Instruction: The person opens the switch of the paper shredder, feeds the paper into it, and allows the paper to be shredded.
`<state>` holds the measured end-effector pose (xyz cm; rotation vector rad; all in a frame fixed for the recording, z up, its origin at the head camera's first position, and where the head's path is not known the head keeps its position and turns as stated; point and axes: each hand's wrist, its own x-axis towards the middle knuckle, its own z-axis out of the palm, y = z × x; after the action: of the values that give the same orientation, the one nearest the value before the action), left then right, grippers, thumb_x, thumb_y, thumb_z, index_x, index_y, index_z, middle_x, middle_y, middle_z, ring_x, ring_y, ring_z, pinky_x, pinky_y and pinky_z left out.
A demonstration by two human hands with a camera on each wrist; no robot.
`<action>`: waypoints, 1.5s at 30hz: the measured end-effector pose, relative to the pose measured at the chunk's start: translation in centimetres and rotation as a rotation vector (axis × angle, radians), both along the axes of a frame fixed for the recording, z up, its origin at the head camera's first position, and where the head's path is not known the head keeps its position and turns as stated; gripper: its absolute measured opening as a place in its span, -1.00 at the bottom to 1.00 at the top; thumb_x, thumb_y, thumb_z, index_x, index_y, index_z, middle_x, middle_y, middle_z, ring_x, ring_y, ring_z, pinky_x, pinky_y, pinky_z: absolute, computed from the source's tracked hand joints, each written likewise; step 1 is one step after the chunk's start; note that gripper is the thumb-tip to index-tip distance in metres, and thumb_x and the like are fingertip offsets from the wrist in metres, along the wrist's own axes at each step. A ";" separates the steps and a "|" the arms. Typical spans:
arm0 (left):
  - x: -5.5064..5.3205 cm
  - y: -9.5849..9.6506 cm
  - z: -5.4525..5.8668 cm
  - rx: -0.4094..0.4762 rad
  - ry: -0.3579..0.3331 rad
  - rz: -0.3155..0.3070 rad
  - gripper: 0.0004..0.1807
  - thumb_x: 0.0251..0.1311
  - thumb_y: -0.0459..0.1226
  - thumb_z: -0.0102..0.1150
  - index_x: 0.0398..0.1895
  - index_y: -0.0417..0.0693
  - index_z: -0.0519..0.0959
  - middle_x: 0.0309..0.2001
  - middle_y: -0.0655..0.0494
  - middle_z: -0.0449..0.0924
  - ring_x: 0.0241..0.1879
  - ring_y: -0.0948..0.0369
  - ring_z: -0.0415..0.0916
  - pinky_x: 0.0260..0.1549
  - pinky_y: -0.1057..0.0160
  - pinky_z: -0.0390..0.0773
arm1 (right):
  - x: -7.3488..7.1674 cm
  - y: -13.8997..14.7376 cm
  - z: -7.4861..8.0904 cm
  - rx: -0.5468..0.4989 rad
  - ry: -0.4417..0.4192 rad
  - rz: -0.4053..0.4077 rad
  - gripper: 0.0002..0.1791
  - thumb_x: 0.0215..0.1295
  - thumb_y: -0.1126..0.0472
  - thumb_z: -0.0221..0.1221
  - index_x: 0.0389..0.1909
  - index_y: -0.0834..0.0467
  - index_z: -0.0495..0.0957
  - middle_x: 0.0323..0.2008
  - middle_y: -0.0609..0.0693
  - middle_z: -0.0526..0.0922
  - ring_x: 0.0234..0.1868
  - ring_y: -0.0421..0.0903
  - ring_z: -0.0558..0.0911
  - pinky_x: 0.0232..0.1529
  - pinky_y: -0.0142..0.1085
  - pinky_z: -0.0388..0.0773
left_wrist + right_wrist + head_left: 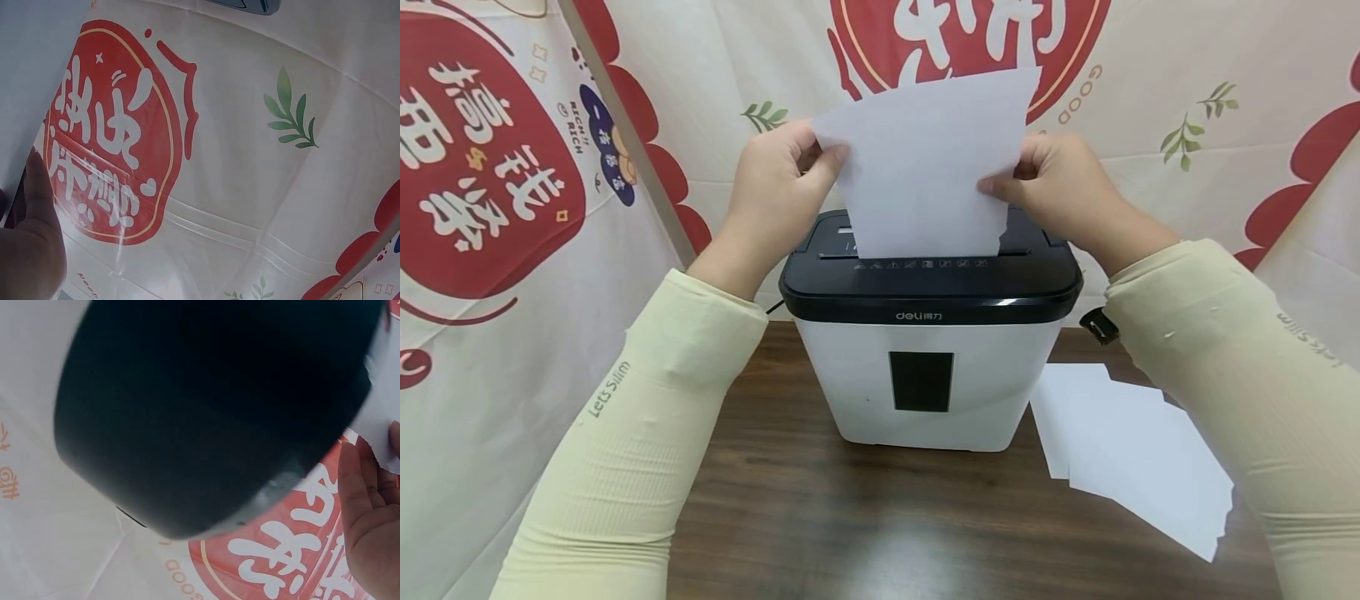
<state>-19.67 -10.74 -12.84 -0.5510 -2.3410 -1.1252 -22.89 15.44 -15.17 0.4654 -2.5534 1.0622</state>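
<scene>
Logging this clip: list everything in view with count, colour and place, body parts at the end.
Table: 1, dark brown wood grain, beneath everything
Shredder: 1, white body with black top, standing on the table
Held sheet: 1, white, lower edge at the shredder's top
Loose sheets: several overlapping, white, right of the shredder
Cord: 1, black, left of the shredder
Printed backdrop: count unclear, white with red, behind and left
Sleeves: 2, pale yellow, on both arms
Left hand: 1, bare, pinching the held sheet's left edge
Right hand: 1, bare, pinching its right edge

The paper (928, 175) is white, the shredder (928, 337) black-and-white, the table (887, 508) brown wood-grain
</scene>
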 end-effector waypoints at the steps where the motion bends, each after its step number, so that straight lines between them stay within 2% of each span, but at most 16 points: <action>1: -0.1 0.0 0.0 -0.004 -0.002 0.001 -0.72 0.36 -0.30 0.06 0.05 -0.18 0.61 -0.07 -0.02 0.66 -0.15 0.19 0.52 -0.11 0.36 0.49 | 0.0 0.0 -0.1 0.003 -0.002 0.000 -0.63 0.28 0.19 0.24 0.10 0.20 0.60 0.04 0.16 0.61 -0.09 0.00 0.54 -0.18 -0.46 0.46; 5: -0.2 0.1 0.0 -0.006 -0.013 0.002 -0.74 0.36 -0.31 0.06 0.01 -0.18 0.62 -0.12 -0.02 0.66 -0.18 0.21 0.49 -0.16 0.38 0.46 | 0.0 0.0 -0.2 0.011 -0.014 0.006 -0.62 0.29 0.20 0.24 0.11 0.20 0.60 0.03 0.16 0.62 -0.06 0.02 0.55 -0.15 -0.41 0.49; 10: -0.4 0.1 -0.1 -0.003 -0.015 0.008 -0.76 0.36 -0.32 0.05 -0.03 -0.20 0.63 -0.16 -0.04 0.66 -0.23 0.21 0.46 -0.23 0.40 0.42 | 0.0 0.1 -0.4 0.021 -0.034 0.016 -0.60 0.28 0.20 0.24 0.13 0.21 0.58 0.06 0.17 0.60 -0.02 0.08 0.58 0.07 -0.15 0.55; 13: -0.6 0.1 -0.2 -0.008 -0.018 0.009 -0.75 0.36 -0.32 0.04 -0.02 -0.20 0.63 -0.16 -0.04 0.66 -0.24 0.20 0.45 -0.24 0.40 0.41 | 0.0 0.0 -0.4 0.025 -0.054 0.024 -0.59 0.28 0.19 0.25 0.13 0.21 0.57 0.05 0.19 0.60 -0.03 0.11 0.59 0.10 -0.03 0.53; 19: -1.0 0.0 -0.4 -0.026 -0.018 0.007 -0.76 0.35 -0.34 0.05 -0.02 -0.22 0.63 -0.18 -0.06 0.66 -0.26 0.19 0.44 -0.27 0.40 0.40 | 0.1 0.1 -0.6 0.052 -0.076 0.036 -0.60 0.27 0.20 0.24 0.12 0.22 0.58 0.00 0.19 0.63 -0.07 0.11 0.61 0.06 -0.06 0.56; 23: -1.2 0.0 -0.7 -0.047 -0.029 0.014 -0.76 0.36 -0.33 0.05 -0.02 -0.21 0.62 -0.20 -0.05 0.65 -0.27 0.19 0.41 -0.30 0.39 0.38 | 0.1 0.1 -1.0 0.057 -0.087 0.047 -0.59 0.28 0.21 0.23 0.14 0.23 0.56 0.01 0.21 0.62 -0.06 0.15 0.61 0.06 0.00 0.54; 29: -1.3 0.0 -1.0 -0.084 -0.045 0.027 -0.79 0.37 -0.30 0.04 -0.13 -0.25 0.61 -0.33 -0.07 0.57 -0.34 0.15 0.33 -0.40 0.36 0.30 | 0.1 0.1 -1.6 0.065 -0.087 0.052 -0.59 0.28 0.23 0.24 0.13 0.25 0.56 0.00 0.24 0.62 -0.07 0.18 0.60 0.08 0.06 0.51; 34: -1.3 0.0 -1.2 -0.087 -0.067 0.027 -0.79 0.37 -0.31 0.05 -0.10 -0.24 0.62 -0.30 -0.06 0.59 -0.33 0.16 0.35 -0.38 0.36 0.32 | -0.2 0.2 -1.9 0.070 -0.077 0.066 -0.61 0.27 0.26 0.24 0.10 0.26 0.57 -0.02 0.26 0.62 -0.10 0.19 0.60 0.07 0.08 0.52; 39: -1.5 0.0 -1.5 -0.099 -0.073 0.026 -0.81 0.36 -0.30 0.06 -0.16 -0.24 0.62 -0.42 -0.06 0.52 -0.39 0.14 0.33 -0.42 0.35 0.29 | -0.8 0.4 -2.5 0.088 -0.077 0.070 -0.62 0.27 0.25 0.24 0.10 0.26 0.57 -0.02 0.26 0.62 -0.12 0.16 0.60 0.04 0.04 0.54; 45: -1.7 0.1 -1.9 -0.098 -0.088 0.018 -0.81 0.36 -0.30 0.05 -0.27 -0.26 0.60 -0.51 -0.03 0.47 -0.43 0.14 0.30 -0.45 0.34 0.28 | -0.3 0.3 -2.7 0.083 -0.098 0.071 -0.62 0.27 0.25 0.24 0.11 0.24 0.58 -0.03 0.26 0.62 -0.10 0.20 0.61 0.07 0.08 0.51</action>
<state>-21.41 -10.66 -14.69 -0.5236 -2.4827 -1.0508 -23.19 15.77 -17.87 0.5424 -2.6938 1.0298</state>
